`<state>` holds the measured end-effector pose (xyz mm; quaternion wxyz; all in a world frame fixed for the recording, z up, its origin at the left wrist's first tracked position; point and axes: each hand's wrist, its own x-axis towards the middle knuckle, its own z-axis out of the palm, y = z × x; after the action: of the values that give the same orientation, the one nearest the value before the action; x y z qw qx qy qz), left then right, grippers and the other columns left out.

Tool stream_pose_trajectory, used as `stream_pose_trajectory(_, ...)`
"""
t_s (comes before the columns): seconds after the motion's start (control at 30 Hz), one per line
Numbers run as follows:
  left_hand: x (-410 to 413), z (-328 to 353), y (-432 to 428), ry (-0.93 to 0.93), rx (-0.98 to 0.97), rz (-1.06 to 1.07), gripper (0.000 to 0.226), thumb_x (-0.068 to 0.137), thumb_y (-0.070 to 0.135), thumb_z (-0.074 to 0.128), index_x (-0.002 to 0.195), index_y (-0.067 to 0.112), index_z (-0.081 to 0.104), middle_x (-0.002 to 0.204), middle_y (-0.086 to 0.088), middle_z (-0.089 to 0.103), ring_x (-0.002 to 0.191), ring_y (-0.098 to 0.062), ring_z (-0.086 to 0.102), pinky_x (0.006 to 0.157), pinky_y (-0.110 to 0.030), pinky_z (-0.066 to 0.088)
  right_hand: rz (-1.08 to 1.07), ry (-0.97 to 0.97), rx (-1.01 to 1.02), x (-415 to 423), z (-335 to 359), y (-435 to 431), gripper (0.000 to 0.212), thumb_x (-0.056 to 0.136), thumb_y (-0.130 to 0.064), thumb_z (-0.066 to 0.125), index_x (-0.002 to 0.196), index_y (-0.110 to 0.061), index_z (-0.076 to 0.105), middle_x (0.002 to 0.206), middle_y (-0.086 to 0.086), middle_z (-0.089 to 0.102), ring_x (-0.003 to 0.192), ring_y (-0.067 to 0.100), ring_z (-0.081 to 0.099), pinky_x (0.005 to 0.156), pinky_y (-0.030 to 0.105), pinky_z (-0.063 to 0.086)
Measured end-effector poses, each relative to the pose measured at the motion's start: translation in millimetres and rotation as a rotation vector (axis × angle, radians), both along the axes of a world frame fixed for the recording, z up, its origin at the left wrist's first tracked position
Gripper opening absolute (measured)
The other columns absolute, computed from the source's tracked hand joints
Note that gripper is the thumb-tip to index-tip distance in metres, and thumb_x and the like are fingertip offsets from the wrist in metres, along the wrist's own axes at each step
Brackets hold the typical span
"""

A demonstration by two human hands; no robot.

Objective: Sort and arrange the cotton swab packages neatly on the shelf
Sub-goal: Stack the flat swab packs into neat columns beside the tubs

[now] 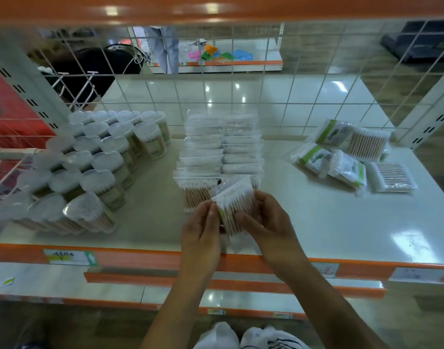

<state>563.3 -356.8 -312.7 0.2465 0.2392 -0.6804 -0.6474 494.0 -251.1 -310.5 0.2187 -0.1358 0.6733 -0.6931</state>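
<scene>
Both hands hold one clear cotton swab package [234,201] just above the shelf's front middle. My left hand [203,230] pinches its left edge, and my right hand [269,222] grips its right side and bottom. Directly behind it stand two upright rows of the same clear packages [221,152], running toward the back mesh. A loose heap of several packages [352,157], some with green labels, lies flat at the right. The white shelf [316,222] has an orange front edge.
Several plastic tubs of swabs [97,159] with heart-shaped lids fill the shelf's left side in rows. A white wire mesh [266,96] closes the back. Another person [90,69] is behind the mesh at upper left. Lower shelves [115,285] stick out below.
</scene>
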Motion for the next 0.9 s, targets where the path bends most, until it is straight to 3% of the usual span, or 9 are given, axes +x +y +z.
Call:
stream_pose_trajectory(0.1, 6.4, -1.1, -9.2, 0.045, 0.017, 0.02, 0.027, 0.09, 0.042, 0.05, 0.084, 0.022, 0.066, 0.081, -0.004, 0.067, 0.079, -0.023, 0.065, 0.07, -0.035, 0.055, -0.098, 0.088, 0.177, 11.4, -7.2, -14.7, 0.044, 0.079, -0.017, 0.072, 0.115, -0.025, 0.048, 0.1, -0.011, 0.061, 0.094, 0.009, 0.061, 0.083, 0.027, 0.052)
stream_pose_trajectory(0.2, 13.0, -8.3, -19.3, -0.04, -0.195, 0.018, 0.004, 0.09, 0.023, 0.062, 0.087, 0.022, 0.063, 0.071, 0.011, 0.064, 0.067, -0.002, 0.061, 0.061, -0.013, 0.045, -0.094, 0.18, 0.251, 26.8, -10.8, -27.6, 0.041, 0.082, -0.021, 0.069, 0.113, -0.027, 0.043, 0.094, -0.018, 0.056, 0.082, -0.009, 0.057, 0.068, 0.008, 0.046)
stream_pose_trajectory(0.3, 17.6, -15.7, -32.6, -0.062, -0.357, 0.073, 0.005, 0.092, 0.017, 0.059, 0.093, 0.022, 0.062, 0.081, 0.012, 0.064, 0.075, 0.002, 0.061, 0.063, -0.005, 0.042, -0.127, 0.332, 0.312, 35.0, -17.7, -38.4, 0.032, 0.086, -0.019, 0.065, 0.11, -0.027, 0.045, 0.096, -0.011, 0.058, 0.078, -0.005, 0.057, 0.064, 0.001, 0.041)
stream_pose_trajectory(0.4, 19.8, -20.4, -48.9, -0.068, -0.52, 0.116, 0.012, 0.09, 0.026, 0.053, 0.098, 0.025, 0.061, 0.09, 0.02, 0.056, 0.085, 0.009, 0.057, 0.069, -0.004, 0.043, -0.174, 0.452, 0.389, 34.1, -23.6, -49.5, 0.025, 0.088, -0.017, 0.062, 0.111, -0.02, 0.054, 0.102, -0.007, 0.058, 0.087, 0.007, 0.058, 0.072, 0.01, 0.045)
stream_pose_trajectory(0.47, 20.5, -24.0, -56.9, -0.047, -0.544, 0.154, 0.017, 0.091, 0.028, 0.053, 0.106, 0.028, 0.061, 0.094, 0.017, 0.059, 0.085, 0.004, 0.059, 0.072, -0.013, 0.048, -0.182, 0.468, 0.427, 32.7, -23.5, -54.9, 0.024, 0.086, -0.014, 0.064, 0.108, -0.018, 0.057, 0.099, -0.008, 0.058, 0.086, 0.01, 0.059, 0.073, 0.021, 0.049)
stream_pose_trajectory(0.63, 21.0, -29.5, -65.4, -0.054, -0.522, 0.164, 0.029, 0.088, 0.03, 0.057, 0.116, 0.035, 0.056, 0.105, 0.009, 0.057, 0.088, -0.009, 0.062, 0.077, -0.033, 0.055, -0.177, 0.453, 0.468, 31.3, -22.7, -59.8, 0.024, 0.086, -0.013, 0.064, 0.109, -0.018, 0.058, 0.099, -0.009, 0.057, 0.084, 0.005, 0.059, 0.075, 0.02, 0.05)
stream_pose_trajectory(0.67, 20.8, -30.9, -66.2, -0.054, -0.543, 0.162, 0.032, 0.086, 0.027, 0.059, 0.118, 0.029, 0.058, 0.105, 0.007, 0.056, 0.087, -0.007, 0.061, 0.078, -0.03, 0.055, -0.184, 0.447, 0.467, 30.9, -23.3, -59.9, 0.025, 0.086, -0.013, 0.064, 0.109, -0.018, 0.058, 0.099, -0.009, 0.058, 0.085, 0.005, 0.058, 0.076, 0.02, 0.05)
stream_pose_trajectory(0.77, 20.3, -33.7, -67.5, -0.093, -0.643, 0.159, 0.045, 0.078, 0.018, 0.067, 0.121, 0.012, 0.061, 0.107, -0.006, 0.059, 0.087, 0.0, 0.052, 0.081, -0.001, 0.039, -0.219, 0.435, 0.464, 29.6, -24.2, -60.5, 0.025, 0.086, -0.013, 0.064, 0.109, -0.019, 0.058, 0.1, -0.009, 0.059, 0.086, 0.005, 0.058, 0.079, 0.023, 0.05)
stream_pose_trajectory(0.9, 20.9, -31.5, -67.6, -0.1, -0.616, 0.148, 0.05, 0.075, 0.016, 0.069, 0.123, 0.011, 0.061, 0.107, -0.002, 0.057, 0.091, 0.0, 0.053, 0.082, 0.003, 0.035, -0.236, 0.441, 0.463, 27.8, -26.7, -62.3, 0.028, 0.083, -0.009, 0.065, 0.108, -0.021, 0.059, 0.102, -0.006, 0.063, 0.088, 0.006, 0.059, 0.079, 0.024, 0.05)
